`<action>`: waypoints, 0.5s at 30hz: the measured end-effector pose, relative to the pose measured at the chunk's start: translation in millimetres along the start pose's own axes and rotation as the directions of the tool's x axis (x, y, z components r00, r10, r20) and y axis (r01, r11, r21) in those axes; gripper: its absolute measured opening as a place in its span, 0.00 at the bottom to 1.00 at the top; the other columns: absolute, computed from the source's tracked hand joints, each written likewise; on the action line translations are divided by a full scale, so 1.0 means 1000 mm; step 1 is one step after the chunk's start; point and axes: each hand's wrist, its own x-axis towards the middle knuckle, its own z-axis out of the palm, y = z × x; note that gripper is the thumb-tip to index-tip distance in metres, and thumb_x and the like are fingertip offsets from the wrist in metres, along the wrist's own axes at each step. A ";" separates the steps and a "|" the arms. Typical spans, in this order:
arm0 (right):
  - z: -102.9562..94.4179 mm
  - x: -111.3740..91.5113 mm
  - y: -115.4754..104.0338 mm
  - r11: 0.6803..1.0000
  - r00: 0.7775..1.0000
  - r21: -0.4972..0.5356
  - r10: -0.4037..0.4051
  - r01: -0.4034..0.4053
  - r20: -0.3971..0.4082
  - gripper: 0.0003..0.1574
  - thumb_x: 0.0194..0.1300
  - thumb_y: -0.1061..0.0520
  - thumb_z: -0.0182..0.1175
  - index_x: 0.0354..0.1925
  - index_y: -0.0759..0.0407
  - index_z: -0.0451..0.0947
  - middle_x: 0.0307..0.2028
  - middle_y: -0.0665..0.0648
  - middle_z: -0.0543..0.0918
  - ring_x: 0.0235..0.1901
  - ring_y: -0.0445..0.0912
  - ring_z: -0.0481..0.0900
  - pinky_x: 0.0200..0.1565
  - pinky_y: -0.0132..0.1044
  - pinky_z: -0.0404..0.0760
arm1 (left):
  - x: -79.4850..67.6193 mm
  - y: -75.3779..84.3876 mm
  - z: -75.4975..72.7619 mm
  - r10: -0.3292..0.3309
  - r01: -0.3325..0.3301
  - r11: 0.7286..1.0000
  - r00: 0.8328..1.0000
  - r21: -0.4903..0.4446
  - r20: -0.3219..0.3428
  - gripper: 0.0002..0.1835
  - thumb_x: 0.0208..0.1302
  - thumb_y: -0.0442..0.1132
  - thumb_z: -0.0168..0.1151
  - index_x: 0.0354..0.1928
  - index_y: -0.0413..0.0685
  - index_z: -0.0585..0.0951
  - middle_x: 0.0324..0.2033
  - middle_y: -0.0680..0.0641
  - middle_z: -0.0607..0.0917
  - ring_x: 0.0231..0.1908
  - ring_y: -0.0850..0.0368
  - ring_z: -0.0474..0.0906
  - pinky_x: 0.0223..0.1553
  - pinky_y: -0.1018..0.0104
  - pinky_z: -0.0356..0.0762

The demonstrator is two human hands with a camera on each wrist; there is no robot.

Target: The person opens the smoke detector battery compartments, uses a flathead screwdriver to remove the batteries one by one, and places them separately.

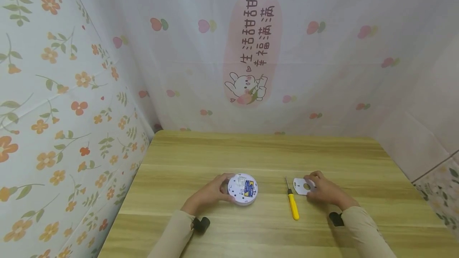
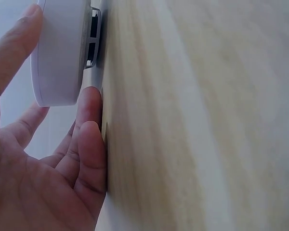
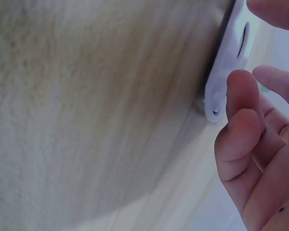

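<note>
A round white smoke detector (image 1: 238, 194) lies with its labelled back up, its slotted side toward the table in the left wrist view. My left hand (image 1: 214, 190) grips its left side, thumb and a finger on opposite sides of the rim, the other fingers curled near the tabletop. To the right, a flat white mounting plate (image 1: 299, 186) with a round central hole is held at its right end by my right hand (image 1: 327, 190). In the right wrist view the thumb and forefinger are at the plate's edges. A screwdriver (image 1: 293, 207) with a yellow handle lies between the hands.
The wood-grain table (image 1: 251, 152) has a far edge against a printed curtain (image 1: 186, 63). A flowered cloth (image 1: 64, 130) hangs along the left side. The screwdriver's metal tip points to the far side, close to the plate's left edge.
</note>
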 end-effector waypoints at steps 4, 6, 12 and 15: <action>0.000 -0.003 -0.001 1.000 0.999 0.003 -0.002 0.002 -0.034 0.36 0.58 0.54 0.65 0.61 0.71 0.70 0.55 0.74 0.68 0.44 0.57 0.77 0.43 0.52 0.80 | 0.000 0.000 0.000 0.017 -0.017 1.000 1.000 0.014 0.003 0.46 0.49 0.51 0.75 0.71 0.57 0.63 0.49 0.51 0.74 0.39 0.58 0.73 0.40 0.69 0.74; 0.000 -0.005 -0.003 1.000 0.998 0.007 0.001 0.000 -0.068 0.35 0.60 0.55 0.64 0.61 0.72 0.70 0.54 0.73 0.69 0.44 0.56 0.77 0.43 0.52 0.79 | 0.000 0.000 0.000 0.025 -0.025 1.000 1.000 0.006 0.006 0.46 0.50 0.49 0.74 0.71 0.56 0.63 0.50 0.50 0.74 0.39 0.58 0.73 0.40 0.69 0.75; 0.007 -0.011 -0.018 0.999 0.982 0.028 0.022 -0.017 -0.185 0.28 0.63 0.57 0.61 0.57 0.72 0.73 0.46 0.67 0.76 0.39 0.51 0.77 0.40 0.47 0.79 | -0.004 0.000 -0.001 0.027 -0.027 0.998 1.000 -0.058 0.006 0.41 0.54 0.48 0.71 0.69 0.56 0.65 0.55 0.48 0.75 0.46 0.55 0.75 0.49 0.60 0.75; 0.013 -0.014 -0.027 0.998 0.980 0.045 0.050 -0.042 -0.194 0.26 0.64 0.56 0.61 0.57 0.70 0.74 0.42 0.61 0.78 0.34 0.46 0.75 0.35 0.40 0.76 | -0.006 0.001 -0.002 0.039 -0.039 0.996 0.999 -0.075 0.009 0.37 0.58 0.48 0.68 0.69 0.57 0.66 0.59 0.46 0.75 0.54 0.50 0.74 0.58 0.52 0.72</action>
